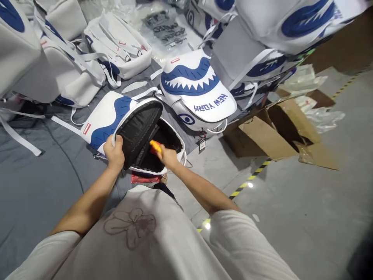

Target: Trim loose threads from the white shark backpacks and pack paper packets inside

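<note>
A white and blue backpack (101,112) lies unzipped in front of me, its black lining (140,124) showing. The edge of its raised flap is pinched in my left hand (114,153), thumb on the lining side. Over the open main compartment, my right hand (169,156) is closed around a small orange-yellow and red tool (155,147); its exact kind is hidden by the fingers. Just beyond lies a closed backpack (198,85) with a toothed-mouth design, "NEW YORK" lettering and a hang tag (202,145). A red flat item (145,178) sits below the open bag.
More white backpacks (122,46) lie on the grey cloth (35,186) at the left and back. Others are stacked (241,50) at the back right. Clear plastic bags (166,31) lie behind. An open cardboard box (271,128) stands on the floor by yellow-black tape (250,179).
</note>
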Demonstrator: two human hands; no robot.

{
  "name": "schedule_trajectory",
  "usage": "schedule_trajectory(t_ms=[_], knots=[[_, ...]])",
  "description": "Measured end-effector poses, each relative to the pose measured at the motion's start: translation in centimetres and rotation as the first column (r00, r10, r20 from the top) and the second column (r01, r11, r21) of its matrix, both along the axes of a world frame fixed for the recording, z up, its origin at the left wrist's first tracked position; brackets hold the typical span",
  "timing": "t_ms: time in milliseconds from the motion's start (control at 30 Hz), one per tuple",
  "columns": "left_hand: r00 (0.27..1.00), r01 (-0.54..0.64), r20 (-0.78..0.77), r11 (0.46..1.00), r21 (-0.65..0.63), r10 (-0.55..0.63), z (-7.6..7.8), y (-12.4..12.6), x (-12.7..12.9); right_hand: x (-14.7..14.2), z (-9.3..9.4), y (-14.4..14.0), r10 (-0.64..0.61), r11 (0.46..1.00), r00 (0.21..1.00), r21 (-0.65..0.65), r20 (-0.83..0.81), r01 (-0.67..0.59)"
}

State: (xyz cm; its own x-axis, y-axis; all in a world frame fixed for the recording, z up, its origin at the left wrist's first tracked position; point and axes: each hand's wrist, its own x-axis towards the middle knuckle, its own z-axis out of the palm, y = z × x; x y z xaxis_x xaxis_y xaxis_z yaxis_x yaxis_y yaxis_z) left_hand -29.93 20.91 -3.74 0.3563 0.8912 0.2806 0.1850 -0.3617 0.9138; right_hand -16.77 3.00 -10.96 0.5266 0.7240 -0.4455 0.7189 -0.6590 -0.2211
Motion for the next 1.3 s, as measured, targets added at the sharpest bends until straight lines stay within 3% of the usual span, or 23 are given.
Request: schedule_trajectory(t_ms=[67, 133, 333, 400, 467, 533, 600, 633, 700, 833, 933, 1033, 1100, 1200, 1267, 1300], knots=[[1.000, 0.003, -0.013, 1.000, 0.013, -0.003, 0.1, -0.1, 0.0, -0.1, 1.6, -0.3, 0.120, 0.993, 0.992, -0.010, -0.038, -0.120], [1.000, -0.004, -0.023, 1.000, 0.019, 0.005, 0.1, -0.1, -0.2, 0.2, 3.8, -0.8, 0.123, 0.989, 0.992, -0.077, -0.026, -0.124], [1.000, 0.002, -0.022, 0.999, -0.045, -0.003, -0.1, -0.4, -0.8, 4.9, 12.4, -3.6, -0.047, 0.946, 0.995, -0.315, 0.092, 0.074], [0.999, 0.033, -0.020, 0.996, -0.085, -0.035, -0.1, -0.8, -0.9, 6.7, 14.4, -4.8, -0.142, 0.918, 0.990, -0.376, -0.019, 0.125], [0.999, 0.047, -0.014, 0.993, -0.107, -0.049, -0.2, -1.0, -0.9, 7.7, 15.6, -5.8, -0.338, 0.905, 0.913, -0.347, -0.228, 0.248], [0.998, 0.057, -0.003, 0.991, -0.120, -0.058, -0.3, -1.0, -0.8, 7.7, 15.8, -6.4, -0.484, 0.871, 0.730, -0.184, -0.482, 0.456], [0.997, 0.079, 0.002, 0.988, -0.134, -0.080, -0.4, -1.0, -0.9, 6.8, 15.2, -6.7, -0.462, 0.790, 0.539, -0.052, -0.704, 0.611], [0.996, 0.092, 0.001, 0.986, -0.141, -0.093, -0.5, -1.0, -0.9, 6.2, 14.8, -6.9, -0.423, 0.768, 0.462, -0.037, -0.779, 0.640], [0.994, 0.103, -0.004, 0.983, -0.151, -0.105, -0.6, -0.9, -1.0, 4.8, 13.8, -7.2, -0.365, 0.783, 0.354, -0.077, -0.861, 0.618], [0.995, 0.095, -0.027, 0.984, -0.150, -0.100, -0.8, -1.1, -1.2, 3.6, 12.6, -9.6, -0.362, 0.835, 0.317, -0.154, -0.877, 0.529], [0.994, 0.089, -0.049, 0.985, -0.146, -0.097, -1.0, -1.2, -1.3, 3.3, 11.6, -13.1, -0.424, 0.780, 0.285, -0.187, -0.860, 0.597], [0.996, 0.046, -0.075, 0.990, -0.135, -0.056, -1.3, -1.0, -1.2, 1.9, 9.3, -17.3, -0.457, 0.673, 0.202, -0.188, -0.866, 0.715], [0.995, 0.021, -0.090, 0.994, -0.106, -0.031, -1.7, -0.7, -1.0, 0.8, 6.9, -19.9, -0.474, 0.549, 0.177, -0.132, -0.863, 0.825], [0.993, -0.006, -0.114, 1.000, -0.023, 0.003, -2.4, -0.3, -0.6, 0.2, 2.3, -23.0, -0.568, 0.213, 0.159, 0.042, -0.808, 0.976], [0.991, -0.033, -0.129, 0.999, 0.029, 0.036, -2.6, -0.1, -0.5, 0.6, -1.2, -24.2, -0.654, 0.001, 0.076, 0.099, -0.753, 0.995], [0.989, -0.053, -0.137, 0.997, 0.052, 0.060, -2.6, 0.0, -0.4, 1.0, -3.0, -24.4, -0.675, -0.071, 0.018, 0.090, -0.737, 0.993]])
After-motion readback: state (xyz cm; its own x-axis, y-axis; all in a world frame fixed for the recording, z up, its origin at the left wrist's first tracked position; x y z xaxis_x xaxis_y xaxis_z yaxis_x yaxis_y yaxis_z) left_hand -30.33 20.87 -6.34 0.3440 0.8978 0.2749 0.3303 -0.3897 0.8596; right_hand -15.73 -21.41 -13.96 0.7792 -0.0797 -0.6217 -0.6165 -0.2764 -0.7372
